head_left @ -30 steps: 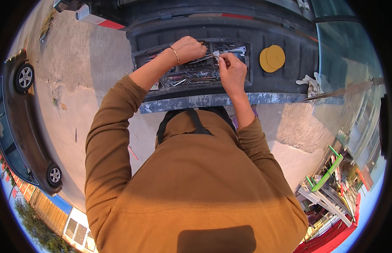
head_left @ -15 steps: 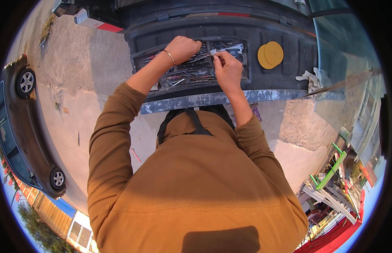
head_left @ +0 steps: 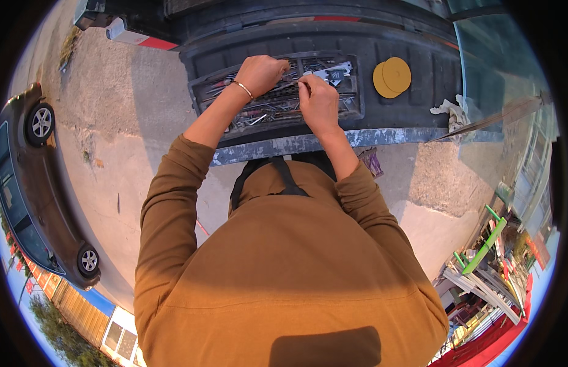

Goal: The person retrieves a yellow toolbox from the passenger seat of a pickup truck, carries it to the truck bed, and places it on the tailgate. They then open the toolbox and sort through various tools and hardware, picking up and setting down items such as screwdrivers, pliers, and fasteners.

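Observation:
A dark tray (head_left: 361, 92) with several compartments holds many small metal tools and bits. Over its middle, my left hand (head_left: 260, 74) reaches in with its fingers curled together. Just right of it, my right hand (head_left: 319, 105) has thumb and fingertips pressed together above the tray. Whatever either hand grips is hidden or too small to make out. Beyond my right fingertips lies a pale metal tool (head_left: 336, 71) in the far right compartment. Slim tools and metal pieces (head_left: 259, 115) fill the near compartment, below my left wrist.
The tray sits on a dark truck bed (head_left: 427, 76) with a worn metal edge (head_left: 406, 136) nearest me. Two yellow discs (head_left: 395, 76) overlap to the right, and a crumpled whitish rag (head_left: 453, 113) lies farther right. A car (head_left: 48, 189) stands at far left.
My right hand has moved left, closer to my left hand, uncovering more of the right compartments. My left hand has shifted slightly left and nearer to me.

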Demonstrator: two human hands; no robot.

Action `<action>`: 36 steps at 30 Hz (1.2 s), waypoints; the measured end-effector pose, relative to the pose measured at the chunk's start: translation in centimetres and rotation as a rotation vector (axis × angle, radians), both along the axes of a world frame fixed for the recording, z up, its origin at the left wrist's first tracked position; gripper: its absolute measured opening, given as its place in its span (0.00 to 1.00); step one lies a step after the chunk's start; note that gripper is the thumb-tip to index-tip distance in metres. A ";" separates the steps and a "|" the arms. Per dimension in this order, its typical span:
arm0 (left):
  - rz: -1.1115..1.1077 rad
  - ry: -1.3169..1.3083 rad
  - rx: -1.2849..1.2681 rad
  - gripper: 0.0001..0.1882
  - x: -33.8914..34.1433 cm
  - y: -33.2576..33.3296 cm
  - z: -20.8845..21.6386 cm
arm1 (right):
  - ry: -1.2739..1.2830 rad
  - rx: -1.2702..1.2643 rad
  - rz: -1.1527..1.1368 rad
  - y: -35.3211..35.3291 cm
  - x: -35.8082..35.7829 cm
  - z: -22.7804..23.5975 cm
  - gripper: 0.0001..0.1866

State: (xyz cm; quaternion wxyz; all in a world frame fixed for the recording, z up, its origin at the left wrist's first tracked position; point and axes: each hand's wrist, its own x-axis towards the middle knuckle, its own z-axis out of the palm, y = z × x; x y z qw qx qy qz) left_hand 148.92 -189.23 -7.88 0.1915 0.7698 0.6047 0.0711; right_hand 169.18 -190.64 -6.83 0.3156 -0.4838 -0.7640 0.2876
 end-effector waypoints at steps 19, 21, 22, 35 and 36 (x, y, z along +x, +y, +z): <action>0.101 -0.049 0.014 0.08 -1.6 -2.2 1.4 | 0.109 -0.244 0.047 -0.7 -0.9 0.2 0.03; 0.054 -0.009 0.044 0.07 -0.6 -1.3 0.5 | 0.101 -0.252 0.022 -0.7 -0.4 0.3 0.03; 0.011 0.033 0.050 0.07 -0.2 -0.9 0.1 | 0.093 -0.237 0.019 -0.6 -0.1 0.2 0.04; -0.392 0.278 0.012 0.03 1.0 1.7 0.3 | 0.076 -0.217 -0.047 -0.7 1.6 -0.1 0.04; -0.403 0.287 0.004 0.03 1.1 1.8 0.4 | 0.074 -0.210 -0.048 -0.7 1.5 0.0 0.04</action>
